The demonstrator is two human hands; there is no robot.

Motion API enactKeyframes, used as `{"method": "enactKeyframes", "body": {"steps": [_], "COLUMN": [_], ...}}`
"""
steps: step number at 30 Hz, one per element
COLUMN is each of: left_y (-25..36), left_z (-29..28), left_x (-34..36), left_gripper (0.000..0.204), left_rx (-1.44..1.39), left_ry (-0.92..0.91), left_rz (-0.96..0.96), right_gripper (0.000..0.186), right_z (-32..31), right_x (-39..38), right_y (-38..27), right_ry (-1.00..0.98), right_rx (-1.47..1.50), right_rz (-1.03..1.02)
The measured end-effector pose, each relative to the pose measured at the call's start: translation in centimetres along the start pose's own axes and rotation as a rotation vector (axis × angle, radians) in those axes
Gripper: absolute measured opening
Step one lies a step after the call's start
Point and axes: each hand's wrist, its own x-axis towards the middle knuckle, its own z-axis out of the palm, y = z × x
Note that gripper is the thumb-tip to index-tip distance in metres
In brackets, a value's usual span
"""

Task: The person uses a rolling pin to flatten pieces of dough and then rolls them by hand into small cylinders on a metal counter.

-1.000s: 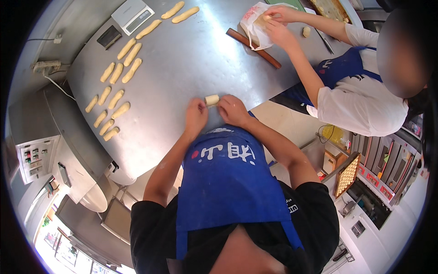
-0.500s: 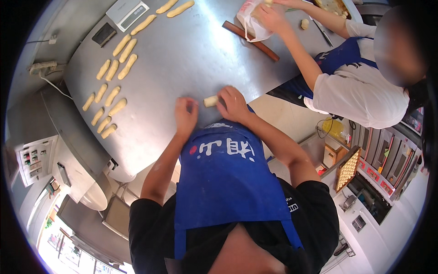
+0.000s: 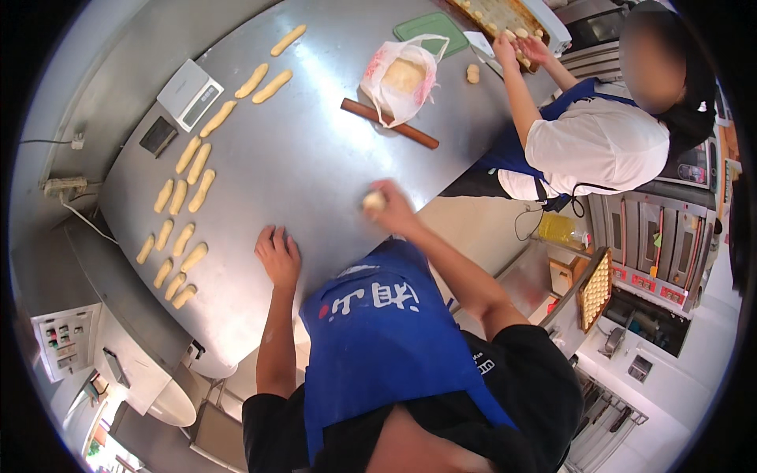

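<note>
My left hand (image 3: 278,256) has moved away from the short dough piece (image 3: 374,202) it was beside a moment ago and is now well off to its left, while my right hand (image 3: 392,209) has carried that piece farther right; the co-worker's hands (image 3: 522,49) have gone from the plastic bag (image 3: 377,69) to the tray (image 3: 509,12) at the far right. My left fingers are slightly apart, palm down at the metal table (image 3: 315,150). My right fingers, blurred, are curled and clamped on the dough piece, near the table's close edge, in front of my blue apron (image 3: 371,331). Along the left side lie long dough strips (image 3: 202,190) in loose slanting rows, with a scale (image 3: 190,94) and a small dark device (image 3: 158,136) beside them. Farther out, a brown wooden stick (image 3: 416,137) lies against the bag, a green board (image 3: 418,28) lies behind it, and a small dough lump (image 3: 473,73) sits to its right.
</note>
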Motion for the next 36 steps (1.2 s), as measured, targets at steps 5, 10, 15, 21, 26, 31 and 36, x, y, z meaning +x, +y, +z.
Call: {"method": "enactKeyframes", "body": {"steps": [5, 10, 15, 21, 26, 31, 36], "left_y": [-0.7, 0.7, -1.4, -11.6, -20.0, -24.2, -23.7], "left_z": [-0.9, 0.1, -2.6, -9.8, -14.5, -14.1, -12.3], "left_x": [-0.7, 1.6, 0.4, 0.1, 0.4, 3.5, 3.4], "left_gripper": [0.035, 0.038, 0.033, 0.042, 0.054, 0.048, 0.056], "left_rx": [0.037, -0.074, -0.087, 0.326, 0.414, 0.431, 0.012], "left_ry": [0.008, -0.005, 0.036, 0.307, 0.129, -0.284, -0.293], "left_rz": [-0.063, -0.032, -0.115, -0.286, -0.039, 0.101, -0.612], "right_gripper": [0.039, 0.073, 0.059, 0.043, 0.037, 0.038, 0.043], "right_z": [-15.3, -23.0, -11.6, -7.0, -7.0, -6.2, -4.7], "right_x": [11.0, 17.3, 12.0, 8.4, 7.6, 7.8, 9.1], "right_y": [-6.8, 3.9, 3.1, 3.4, 3.1, 3.2, 3.6], "right_ry": [0.674, 0.667, 0.496, 0.366, 0.278, 0.325, 0.336], "right_rx": [-0.222, -0.865, -0.802, -0.884, -0.834, -0.834, -0.758], "right_rz": [-0.147, -0.098, -0.478, -0.446, -0.464, -0.422, -0.37]}}
